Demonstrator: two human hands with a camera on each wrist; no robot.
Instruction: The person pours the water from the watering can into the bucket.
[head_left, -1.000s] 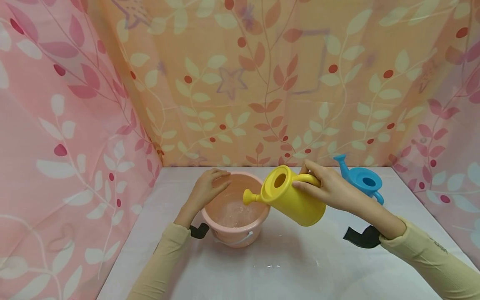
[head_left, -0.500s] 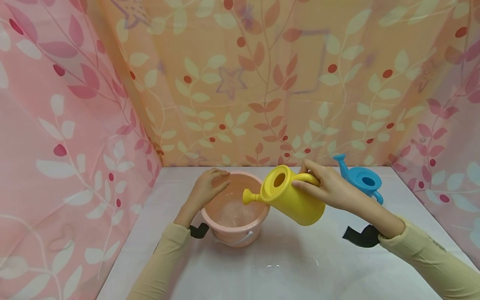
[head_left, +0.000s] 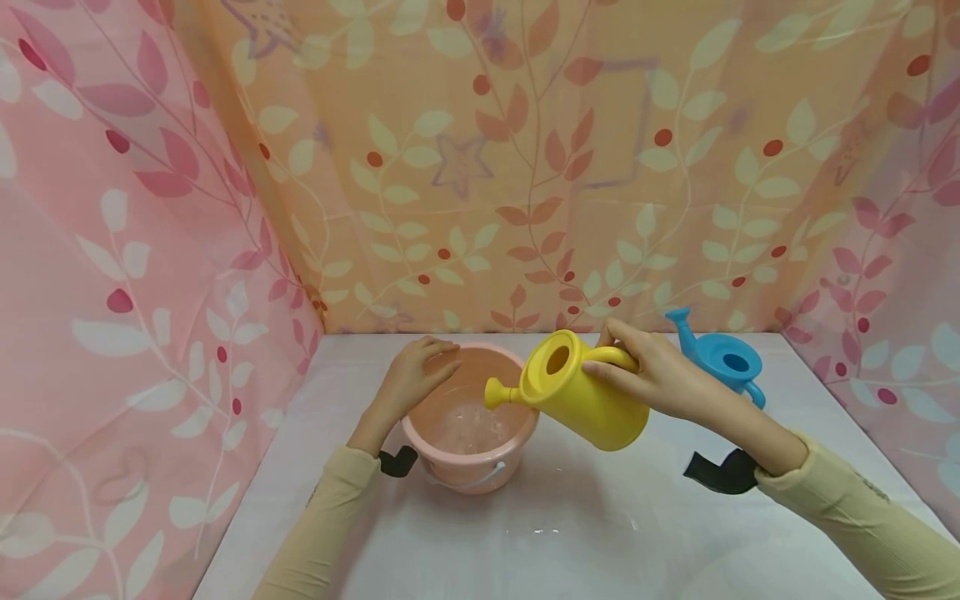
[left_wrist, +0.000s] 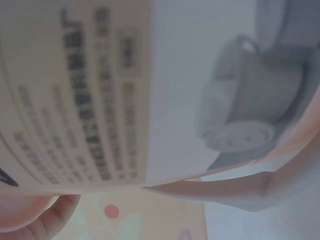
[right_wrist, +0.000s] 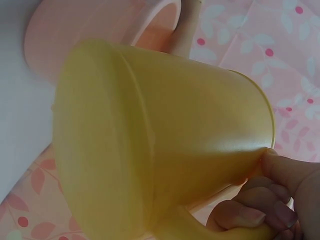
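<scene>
My right hand (head_left: 652, 371) grips the handle of a yellow watering can (head_left: 592, 396), its fingers wrapped through the handle in the right wrist view. The can is tilted left, with its spout rose (head_left: 497, 393) above the opening of a pink bucket (head_left: 480, 475). Rippled water (head_left: 468, 425) lies in the bucket. My left hand (head_left: 412, 375) holds the bucket's left rim, thumb on the inner side. In the left wrist view the bucket's printed label (left_wrist: 100, 100) fills the frame, and some fingers (left_wrist: 57, 215) curl at the rim.
A blue watering can (head_left: 727, 358) stands on the white table (head_left: 570, 542) at the back right, partly behind my right forearm. Small water drops (head_left: 540, 532) dot the table in front. Patterned curtains (head_left: 450, 208) close off the back and both sides.
Both hands, the bucket and the yellow watering can stay almost where they were. The ripples on the water in the bucket keep changing shape.
</scene>
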